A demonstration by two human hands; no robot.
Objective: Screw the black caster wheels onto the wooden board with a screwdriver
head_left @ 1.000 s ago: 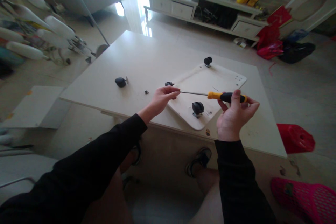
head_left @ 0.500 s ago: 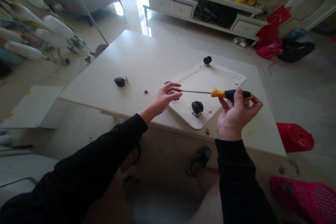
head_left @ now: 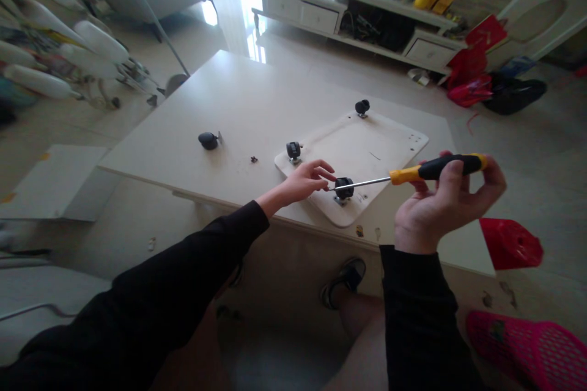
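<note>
My right hand (head_left: 444, 201) is wrapped round the yellow and black handle of a screwdriver (head_left: 415, 172). Its shaft points left, passing over a black caster (head_left: 345, 186) at the near edge of a white board (head_left: 385, 140). At the screwdriver's tip my left hand (head_left: 309, 180) has its thumb and a finger pinched together, with the other fingers extended; what they hold is too small to make out. Two more casters, a left one (head_left: 293, 149) and a far one (head_left: 362, 107), stand on the board. A loose caster (head_left: 208, 140) lies on the table, left of some small screws (head_left: 254, 160).
The white table (head_left: 220, 98) carries the board. Beyond it stands a low TV cabinet (head_left: 316, 17) with clutter on top. At the right are a red stool (head_left: 513, 243) and a pink mesh basket (head_left: 532, 348). A white box (head_left: 55, 183) is on the left floor.
Both hands and the screwdriver have shifted right and slightly nearer, so the tip now sits beside the near caster. The left caster on the board has come into full view.
</note>
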